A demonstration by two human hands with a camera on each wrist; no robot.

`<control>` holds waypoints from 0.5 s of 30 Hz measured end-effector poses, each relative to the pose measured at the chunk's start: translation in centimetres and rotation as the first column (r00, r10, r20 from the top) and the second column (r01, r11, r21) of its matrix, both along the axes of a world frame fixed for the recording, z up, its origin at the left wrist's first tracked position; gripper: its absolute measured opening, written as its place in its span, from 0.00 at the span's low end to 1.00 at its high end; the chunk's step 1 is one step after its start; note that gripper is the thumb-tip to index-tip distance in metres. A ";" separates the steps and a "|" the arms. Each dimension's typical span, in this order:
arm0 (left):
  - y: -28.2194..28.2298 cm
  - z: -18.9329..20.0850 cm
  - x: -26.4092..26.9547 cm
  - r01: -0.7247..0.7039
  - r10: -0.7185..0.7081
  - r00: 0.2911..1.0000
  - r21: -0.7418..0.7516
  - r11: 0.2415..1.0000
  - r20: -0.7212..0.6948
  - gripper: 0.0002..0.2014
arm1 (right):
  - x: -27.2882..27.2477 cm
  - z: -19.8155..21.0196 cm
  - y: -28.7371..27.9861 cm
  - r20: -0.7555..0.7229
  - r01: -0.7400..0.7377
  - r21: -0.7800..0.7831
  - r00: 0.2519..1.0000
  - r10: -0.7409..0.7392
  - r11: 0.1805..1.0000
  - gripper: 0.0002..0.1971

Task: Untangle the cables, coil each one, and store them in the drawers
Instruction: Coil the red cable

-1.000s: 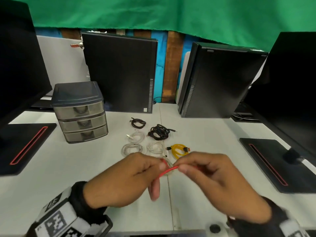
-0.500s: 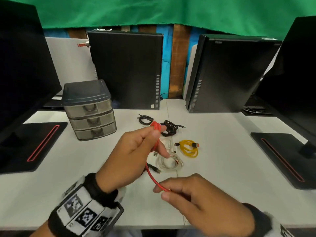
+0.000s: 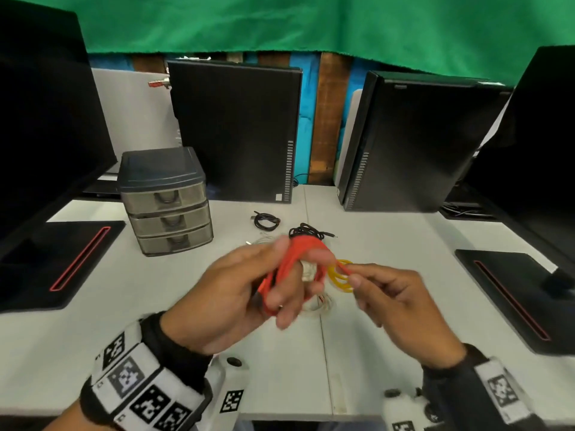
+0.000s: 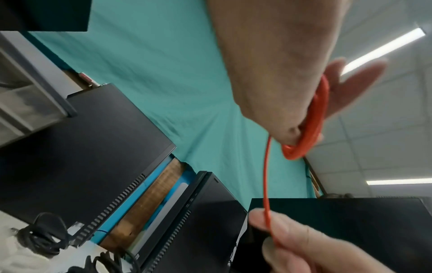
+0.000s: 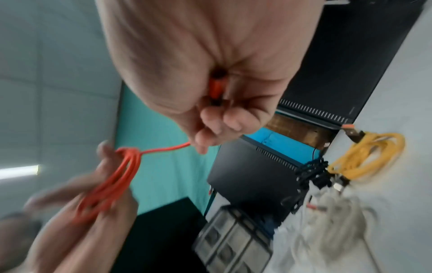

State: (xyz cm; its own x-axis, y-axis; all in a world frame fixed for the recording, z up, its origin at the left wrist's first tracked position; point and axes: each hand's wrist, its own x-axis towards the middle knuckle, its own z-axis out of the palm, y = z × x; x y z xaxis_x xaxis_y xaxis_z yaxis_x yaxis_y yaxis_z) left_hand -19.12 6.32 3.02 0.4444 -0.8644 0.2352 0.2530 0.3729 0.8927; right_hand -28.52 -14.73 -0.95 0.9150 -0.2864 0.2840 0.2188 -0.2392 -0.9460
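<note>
A red cable (image 3: 292, 259) is looped in several turns around the fingers of my left hand (image 3: 249, 284), which holds the coil above the table. My right hand (image 3: 385, 293) pinches the cable's free end (image 3: 343, 269) just right of the coil; its red plug (image 5: 216, 88) sits inside the curled fingers. In the left wrist view the coil (image 4: 313, 118) hangs from my fingers and one strand (image 4: 266, 184) runs down to the right hand's fingertips (image 4: 259, 219). A grey three-drawer unit (image 3: 165, 200) stands at the left, all drawers closed.
On the white table (image 3: 404, 244) lie a coiled yellow cable (image 3: 340, 276), two black coils (image 3: 266, 219) (image 3: 308, 233) and white coils (image 3: 317, 303) partly hidden by my hands. Two black computer towers (image 3: 236, 129) (image 3: 417, 141) stand behind. Monitor bases (image 3: 62, 262) (image 3: 513, 297) flank both sides.
My left hand has risen and turned, and more turns of red cable now wrap its fingers. My right hand has moved up and right, close to the coil, with only a short free end left.
</note>
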 end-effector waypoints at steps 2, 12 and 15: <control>-0.4 0.0 0.3 -0.169 0.164 0.984 -0.070 0.983 -0.066 0.24 | 0.1 -1.5 1.5 -0.091 -0.034 -0.086 0.996 0.027 0.996 0.12; -1.8 -2.7 -0.5 -0.462 0.354 0.783 0.097 0.881 0.511 0.16 | -3.7 0.0 8.5 0.176 0.056 -0.452 0.984 0.027 0.890 0.03; -1.5 -2.6 -1.2 -0.401 0.227 0.792 0.202 0.894 0.567 0.19 | -4.5 1.7 7.9 0.110 -0.121 -0.326 0.980 0.165 0.938 0.02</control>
State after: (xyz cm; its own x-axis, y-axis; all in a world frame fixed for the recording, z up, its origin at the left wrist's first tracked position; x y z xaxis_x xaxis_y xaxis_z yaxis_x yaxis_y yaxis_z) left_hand -20.30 4.80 0.46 0.5900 -0.7627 0.2651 -0.3606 0.0449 0.9316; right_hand -33.05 -6.80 0.76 0.8870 -0.0309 0.4608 0.3919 -0.4775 -0.7864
